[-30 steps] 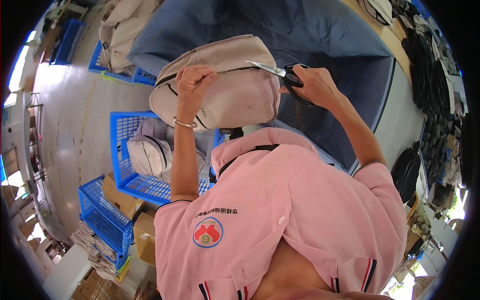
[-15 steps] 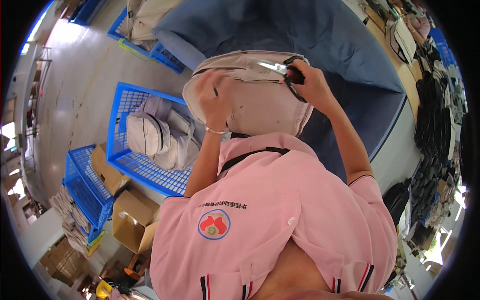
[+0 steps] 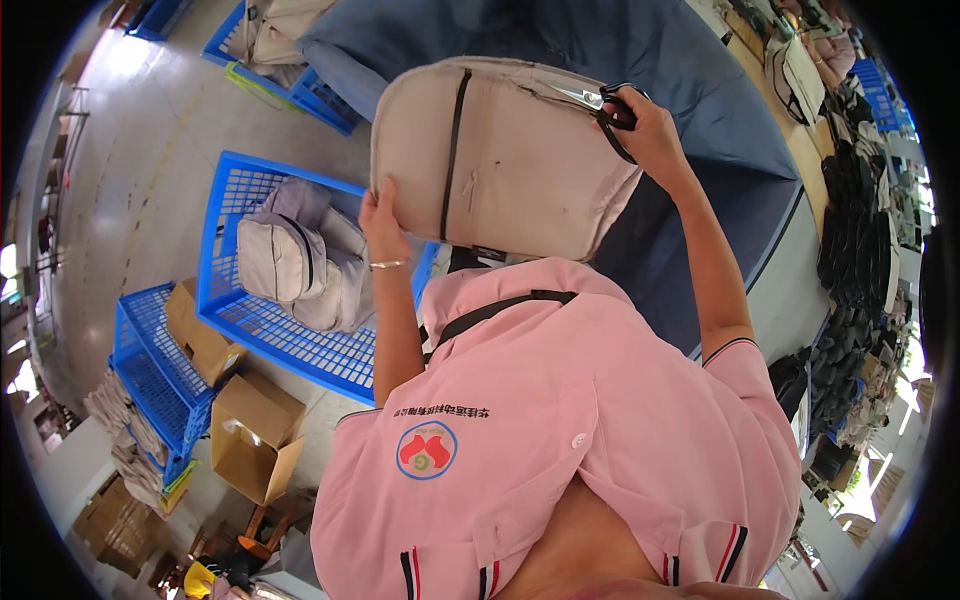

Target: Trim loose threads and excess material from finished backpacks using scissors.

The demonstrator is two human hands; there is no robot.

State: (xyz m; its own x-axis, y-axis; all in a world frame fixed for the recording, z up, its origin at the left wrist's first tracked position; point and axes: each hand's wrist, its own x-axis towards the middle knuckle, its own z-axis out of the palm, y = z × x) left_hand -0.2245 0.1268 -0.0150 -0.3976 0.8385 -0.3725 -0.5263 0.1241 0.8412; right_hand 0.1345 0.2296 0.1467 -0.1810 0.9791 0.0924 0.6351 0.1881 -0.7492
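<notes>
A beige backpack-shaped bag (image 3: 540,190) is held up in front of me, its broad flat side with a dark zipper strip (image 3: 457,140) turned toward me. My left hand (image 3: 386,228) grips the bag's lower left edge, thumb on the near face; its other fingers are partly hidden behind the fabric. At the bag's upper right edge, my right hand (image 3: 655,145) holds black-handled scissors (image 3: 622,112). Their metal blades point left across the top of the bag. Whether the right hand also grips the fabric is hidden.
A dark blue cloth-lined bin (image 3: 700,75) lies beyond and right of the bag. To my left stands a blue plastic basket (image 3: 290,358) holding beige bags (image 3: 285,255). Farther left are an open cardboard box (image 3: 255,430) and another blue crate (image 3: 160,340). Dark goods (image 3: 850,230) are piled at right.
The bag has been raised and turned, so its flat face with the zipper strip now shows. My left hand moved down and left onto its edge; the scissors moved slightly right and up.
</notes>
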